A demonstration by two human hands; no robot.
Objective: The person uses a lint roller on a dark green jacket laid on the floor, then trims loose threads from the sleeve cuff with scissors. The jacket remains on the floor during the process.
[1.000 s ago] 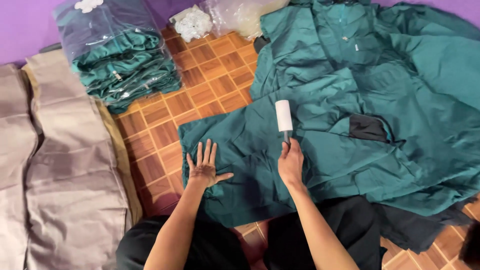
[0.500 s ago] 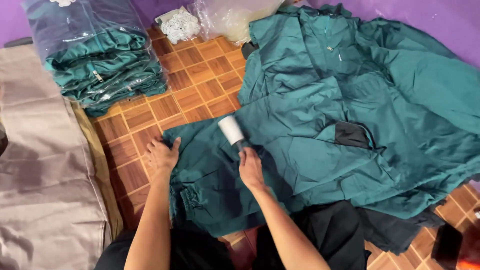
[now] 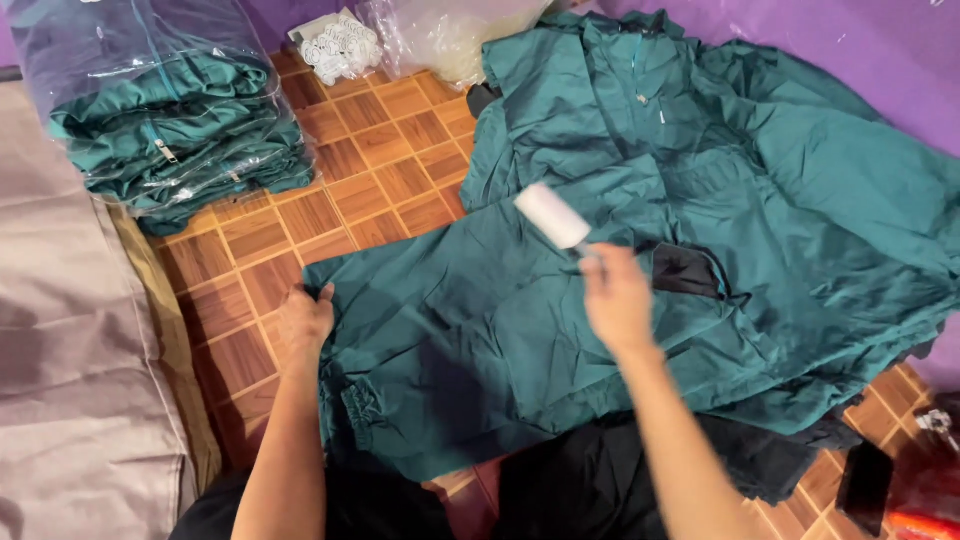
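A green garment [image 3: 520, 340] is spread flat on the tiled floor [image 3: 330, 210], near the person. Its left edge is pinched by the left hand [image 3: 305, 318], probably to keep it tight. A white lint roller [image 3: 553, 216] is gripped by the right hand [image 3: 617, 300], just above the cloth.

Both forearms bare, no sleeves; black trousers on legs at bottom edge.

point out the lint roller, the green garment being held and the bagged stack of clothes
lint roller [image 3: 552, 215], head view, middle of the white roll
green garment [image 3: 470, 330], head view, flat cloth between the two hands
bagged stack [image 3: 170, 130], head view, front of the clear bag over the folded green clothes
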